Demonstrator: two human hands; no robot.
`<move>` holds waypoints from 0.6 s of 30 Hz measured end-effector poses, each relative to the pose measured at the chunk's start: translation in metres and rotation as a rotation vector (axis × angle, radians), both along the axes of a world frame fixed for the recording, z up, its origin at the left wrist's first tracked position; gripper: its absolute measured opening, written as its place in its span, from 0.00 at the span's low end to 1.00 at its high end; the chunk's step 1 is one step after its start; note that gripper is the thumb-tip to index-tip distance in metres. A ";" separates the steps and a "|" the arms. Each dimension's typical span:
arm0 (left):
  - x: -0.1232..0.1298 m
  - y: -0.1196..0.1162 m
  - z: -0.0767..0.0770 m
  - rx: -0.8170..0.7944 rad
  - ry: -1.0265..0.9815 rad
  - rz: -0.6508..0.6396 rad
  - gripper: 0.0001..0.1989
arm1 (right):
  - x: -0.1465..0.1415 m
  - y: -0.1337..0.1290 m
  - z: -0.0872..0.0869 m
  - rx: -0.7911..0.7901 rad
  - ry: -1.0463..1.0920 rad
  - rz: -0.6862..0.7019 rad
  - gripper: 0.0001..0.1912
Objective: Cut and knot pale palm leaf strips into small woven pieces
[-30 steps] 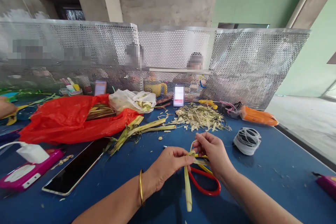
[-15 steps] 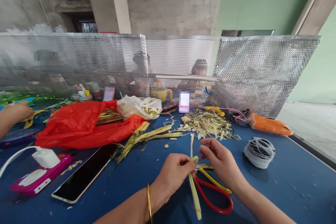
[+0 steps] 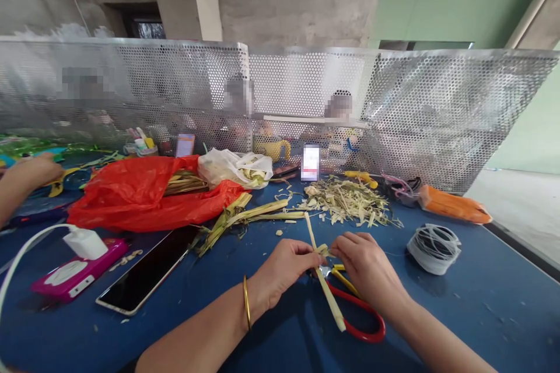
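My left hand [image 3: 284,268], with a gold bangle on the wrist, pinches a pale dried leaf strip [image 3: 331,298] where a second strip is folded across it. The long strip slants from above the fingers down to the right. Opposite, my right hand [image 3: 370,265] has its fingers closed on the folded strip's end, just right of the crossing. Beneath lie red-handled scissors [image 3: 377,335], their blades mostly hidden by the left hand and the strip. A yellow handle [image 3: 345,281] lies beside them, partly behind the right hand.
Leaf scraps [image 3: 350,201] are heaped beyond my hands. A wire coil [image 3: 434,249] sits at right, near an orange packet [image 3: 455,204]. To the left are a phone [image 3: 149,274], a magenta power strip [image 3: 79,271], a red bag [image 3: 144,204] and another person's hand [image 3: 37,178]. A perforated screen [image 3: 306,87] stands behind.
My right hand has closed from loosely curled fingers onto the folded strip's end. The long strip has tilted, its lower end moving right. The whole view has shifted slightly.
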State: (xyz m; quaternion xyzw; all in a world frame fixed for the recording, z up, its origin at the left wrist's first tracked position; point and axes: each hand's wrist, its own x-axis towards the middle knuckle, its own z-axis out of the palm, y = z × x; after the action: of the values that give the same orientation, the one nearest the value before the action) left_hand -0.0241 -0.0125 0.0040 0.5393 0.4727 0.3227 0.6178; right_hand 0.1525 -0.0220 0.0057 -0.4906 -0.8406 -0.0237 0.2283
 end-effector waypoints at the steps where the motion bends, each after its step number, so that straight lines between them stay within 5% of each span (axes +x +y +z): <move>1: 0.000 0.000 0.000 -0.014 -0.010 -0.010 0.11 | 0.000 0.000 0.000 0.011 0.000 -0.004 0.11; 14: 0.001 -0.002 0.003 -0.066 -0.071 -0.040 0.13 | 0.006 0.001 0.003 0.099 0.000 -0.042 0.13; 18: 0.001 0.000 0.004 -0.069 -0.101 0.019 0.14 | 0.009 -0.004 0.015 0.273 0.021 0.010 0.12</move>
State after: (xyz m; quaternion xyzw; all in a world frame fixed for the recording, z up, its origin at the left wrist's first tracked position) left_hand -0.0229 -0.0127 0.0077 0.4963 0.4568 0.3390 0.6558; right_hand 0.1617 -0.0257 0.0205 -0.4509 -0.8296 -0.1317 0.3019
